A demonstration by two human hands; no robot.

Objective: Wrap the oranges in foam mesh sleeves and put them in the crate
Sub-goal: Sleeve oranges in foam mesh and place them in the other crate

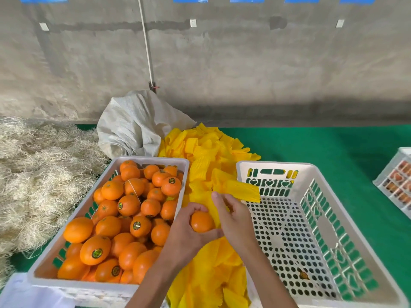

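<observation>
My left hand [189,236] grips one orange [202,221] above the strip of yellow foam mesh sleeves [206,156] that runs between the two crates. My right hand [233,215] holds a yellow foam sleeve [242,188] just right of that orange, and the sleeve's free end sticks out over the rim of the white perforated crate [329,241]. That crate on the right holds no oranges. The white crate on the left [155,160] is heaped with loose oranges [124,218], several with round stickers.
A pile of dry straw [37,174] lies at the left. A crumpled white woven sack [135,127] sits behind the sleeves against the concrete wall. Green matting [322,147] covers the surface. Part of another white crate [395,181] shows at the right edge.
</observation>
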